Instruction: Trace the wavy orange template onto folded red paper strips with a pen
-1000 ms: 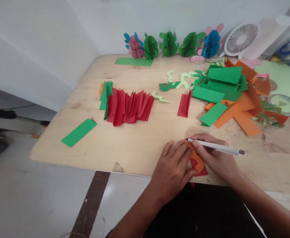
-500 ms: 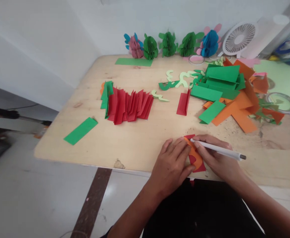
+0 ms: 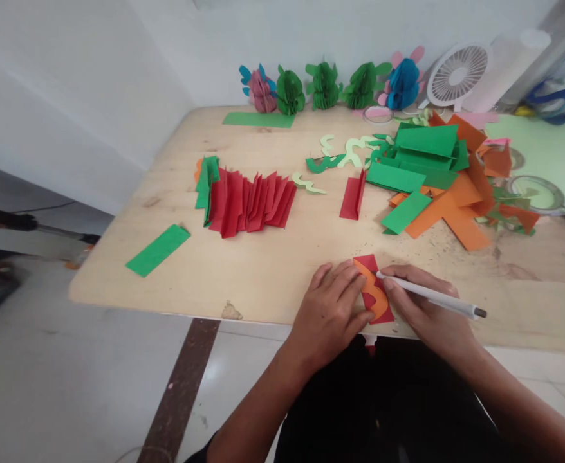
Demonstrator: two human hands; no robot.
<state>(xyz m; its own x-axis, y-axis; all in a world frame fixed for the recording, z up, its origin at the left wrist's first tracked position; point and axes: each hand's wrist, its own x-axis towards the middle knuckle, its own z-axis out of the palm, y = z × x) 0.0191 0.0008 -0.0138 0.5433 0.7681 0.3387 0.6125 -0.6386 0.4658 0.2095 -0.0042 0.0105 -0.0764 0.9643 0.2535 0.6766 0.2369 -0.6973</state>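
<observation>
A wavy orange paper cutout [image 3: 380, 301] lies on top of a red paper strip [image 3: 367, 262] close to the table's front edge. My left hand [image 3: 329, 315] is laid over their left side, its fingertips and thumb pressing the cutout down. Between the fingers and thumb of my right hand [image 3: 430, 308] is a white pen [image 3: 437, 295]. Its tip is at the cutout's right edge, near the upper end. Part of both papers is covered by my left fingers. Farther back, a folded red paper strip [image 3: 351, 198] rests on the table.
A row of folded red papers [image 3: 258, 202] stands left of centre. Green strips [image 3: 398, 177] and orange strips [image 3: 449, 215] are heaped at the right. Paper figures [image 3: 325, 87] and a white fan [image 3: 457, 76] line the wall. One green strip [image 3: 157, 249] lies at the left.
The pen tip has shifted from the upper end of the orange cutout to its right edge. My right hand has moved slightly right; my left hand still presses. The view has shifted a little.
</observation>
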